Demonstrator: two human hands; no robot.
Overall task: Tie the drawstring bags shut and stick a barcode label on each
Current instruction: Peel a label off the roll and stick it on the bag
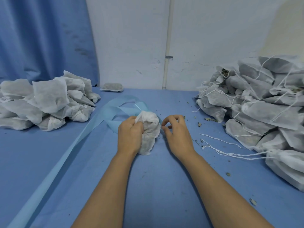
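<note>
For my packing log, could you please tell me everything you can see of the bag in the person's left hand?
The bag is a white pouch of thin, non-woven-looking fabric, stuffed, with dark greenish contents showing through. Its gathered neck points away from the person, a thin white drawstring sticking out. It lies on the blue table, its top over a pale blue strip. The left hand grips its neck; the right hand curls close beside it, contact unclear.

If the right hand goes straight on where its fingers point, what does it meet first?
The bag gripped by the left hand. The right hand's curled fingers point left at it, apparently almost touching, though depth is unclear.
</note>
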